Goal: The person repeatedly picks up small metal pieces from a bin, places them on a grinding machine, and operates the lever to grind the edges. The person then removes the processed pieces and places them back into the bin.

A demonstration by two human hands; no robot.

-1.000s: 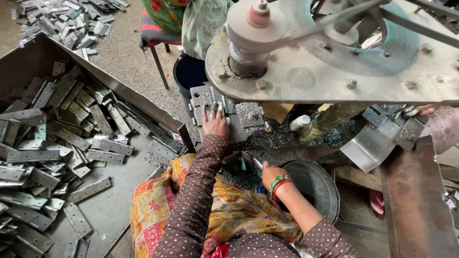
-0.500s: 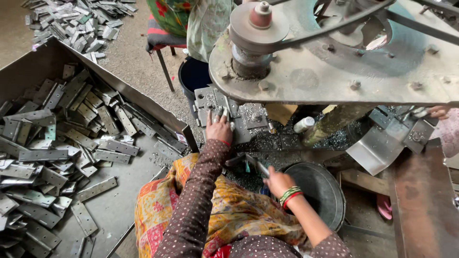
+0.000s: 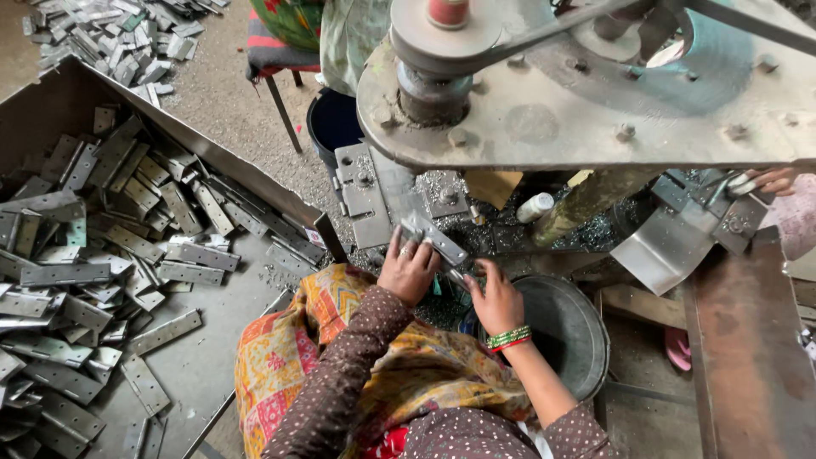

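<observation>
My left hand [image 3: 408,270] grips a flat grey metal strip [image 3: 435,241] with holes, just in front of the press machine's grey work plate [image 3: 361,195]. My right hand [image 3: 495,297] touches the lower end of the same strip with its fingertips; green and red bangles ring that wrist. Both hands sit under the edge of the machine's big round steel plate [image 3: 552,119]. My patterned orange cloth covers my lap below them.
A large metal tray [image 3: 212,340] on my left holds several similar strips [image 3: 102,246]. A round metal bucket [image 3: 571,331] stands by my right arm. Another person's hand [image 3: 772,180] rests at the far right. More strips lie on the floor at the top left, near a stool.
My left hand has drawn back from the work plate toward me with a strip in it. My right hand rose from near the bucket to meet the strip.
</observation>
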